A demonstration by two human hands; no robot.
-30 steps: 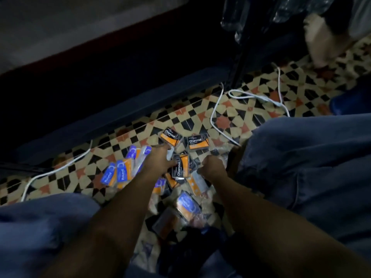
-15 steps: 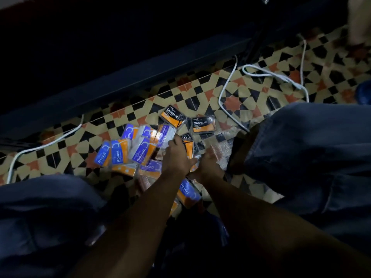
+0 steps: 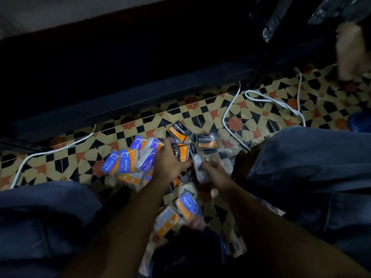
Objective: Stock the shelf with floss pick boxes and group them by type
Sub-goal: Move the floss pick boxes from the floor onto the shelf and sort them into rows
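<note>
Floss pick boxes lie scattered on the patterned tile floor [image 3: 236, 109] between my knees. Blue and orange Round boxes [image 3: 112, 165] and a Smooth box [image 3: 147, 159] sit in a cluster at the left. Two black and orange Charcoal boxes [image 3: 206, 140] lie farther out. My left hand [image 3: 170, 163] grips another Charcoal box [image 3: 180, 152], partly hidden under its fingers. My right hand [image 3: 213, 174] holds a pale box [image 3: 198, 170] right beside the left thumb. One more Round box [image 3: 188, 205] lies closer to me. The dark shelf [image 3: 140, 97] runs along the floor beyond the pile.
White cables [image 3: 271, 101] loop over the tiles at the right and left. My knees in blue jeans [image 3: 311, 167] flank the pile. A dark upright post [image 3: 259, 75] rises at the shelf's right end, and something pale [image 3: 349, 51] sits at the far right.
The view tilted down, then back up. Both hands drew together over the pile. My right hand, empty before, now holds a pale box; my left still holds the Charcoal box.
</note>
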